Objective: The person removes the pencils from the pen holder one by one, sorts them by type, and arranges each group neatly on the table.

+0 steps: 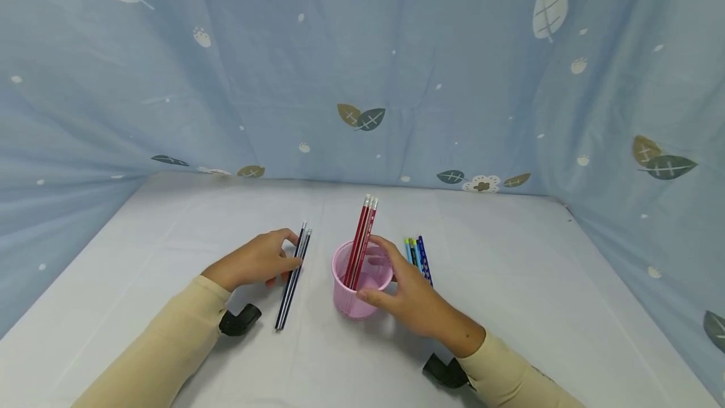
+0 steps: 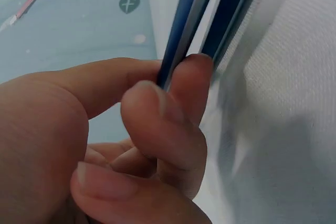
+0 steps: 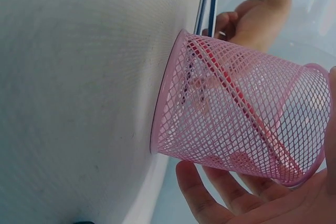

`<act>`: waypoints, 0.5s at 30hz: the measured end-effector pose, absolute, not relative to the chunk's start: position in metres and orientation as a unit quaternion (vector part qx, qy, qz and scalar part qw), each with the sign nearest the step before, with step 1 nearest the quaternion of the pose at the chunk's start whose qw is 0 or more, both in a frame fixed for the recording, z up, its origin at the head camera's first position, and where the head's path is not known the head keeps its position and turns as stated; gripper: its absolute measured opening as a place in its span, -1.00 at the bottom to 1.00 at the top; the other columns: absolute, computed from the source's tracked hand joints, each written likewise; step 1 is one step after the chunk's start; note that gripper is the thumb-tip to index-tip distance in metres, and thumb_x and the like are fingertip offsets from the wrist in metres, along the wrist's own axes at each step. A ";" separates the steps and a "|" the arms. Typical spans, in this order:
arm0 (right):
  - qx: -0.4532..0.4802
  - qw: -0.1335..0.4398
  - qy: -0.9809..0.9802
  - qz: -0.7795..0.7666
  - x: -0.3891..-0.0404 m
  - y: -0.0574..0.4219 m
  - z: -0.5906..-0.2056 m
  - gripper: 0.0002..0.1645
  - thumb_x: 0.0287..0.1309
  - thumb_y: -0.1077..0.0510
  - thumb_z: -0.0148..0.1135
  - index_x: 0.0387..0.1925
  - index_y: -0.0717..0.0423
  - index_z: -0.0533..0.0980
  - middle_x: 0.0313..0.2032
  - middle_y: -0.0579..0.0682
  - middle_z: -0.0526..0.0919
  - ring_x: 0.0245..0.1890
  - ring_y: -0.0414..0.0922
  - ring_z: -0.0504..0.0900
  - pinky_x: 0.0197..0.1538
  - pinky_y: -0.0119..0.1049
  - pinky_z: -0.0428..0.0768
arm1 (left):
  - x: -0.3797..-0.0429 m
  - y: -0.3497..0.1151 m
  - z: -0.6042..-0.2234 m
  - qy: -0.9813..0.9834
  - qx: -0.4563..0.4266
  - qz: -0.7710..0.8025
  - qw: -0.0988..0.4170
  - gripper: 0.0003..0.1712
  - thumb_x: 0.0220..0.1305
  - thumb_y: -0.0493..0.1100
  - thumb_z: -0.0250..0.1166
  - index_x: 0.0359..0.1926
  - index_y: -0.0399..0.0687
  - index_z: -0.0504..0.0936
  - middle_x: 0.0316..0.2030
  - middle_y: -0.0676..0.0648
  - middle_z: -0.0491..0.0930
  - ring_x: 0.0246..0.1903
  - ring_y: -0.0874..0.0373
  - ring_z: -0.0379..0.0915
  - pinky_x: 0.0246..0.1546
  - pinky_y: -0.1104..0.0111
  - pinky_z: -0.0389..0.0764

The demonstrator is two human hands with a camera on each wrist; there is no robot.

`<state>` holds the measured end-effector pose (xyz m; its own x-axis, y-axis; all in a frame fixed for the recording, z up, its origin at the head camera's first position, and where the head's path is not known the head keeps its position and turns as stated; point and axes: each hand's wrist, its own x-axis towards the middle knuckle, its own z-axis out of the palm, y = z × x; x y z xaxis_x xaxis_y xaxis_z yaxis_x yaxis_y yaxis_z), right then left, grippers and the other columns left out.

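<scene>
My left hand (image 1: 262,260) pinches dark blue striped pencils (image 1: 289,300) between thumb and fingers, left of the cup. In the left wrist view the dark pencils (image 2: 231,19) pass between the fingertips, close over the white cloth. A pink mesh pencil cup (image 1: 347,300) stands upright in the middle of the table, with several red pencils (image 1: 362,232) leaning inside, silver ends up. Around the cup's right side curls my right hand (image 1: 419,301), thumb at the near rim and fingers at the far side. Through the mesh (image 3: 236,114) the red pencils show slanted.
Right of the cup, partly behind the right hand, lie several light blue, black and dark blue pencils (image 1: 420,257). A white cloth (image 1: 226,206) covers the table. Blue leaf-print fabric (image 1: 442,68) hangs behind and at both sides. Black wrist devices (image 1: 240,320) sit by the cuffs.
</scene>
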<state>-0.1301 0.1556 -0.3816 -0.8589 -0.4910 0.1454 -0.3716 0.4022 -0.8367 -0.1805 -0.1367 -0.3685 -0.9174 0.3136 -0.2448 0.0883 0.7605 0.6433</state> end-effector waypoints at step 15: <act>-0.253 0.064 0.837 -0.480 -0.130 0.155 -0.382 0.01 0.20 -0.08 0.40 0.52 -0.23 0.02 0.36 -0.01 0.39 0.38 0.02 0.39 0.36 0.18 0.37 | -0.181 -0.134 -0.375 0.923 0.108 0.331 0.164 -0.52 0.37 -0.11 0.28 0.18 -0.26 0.40 -0.59 -0.03 0.59 -0.76 0.18 0.35 -0.43 0.30 0.48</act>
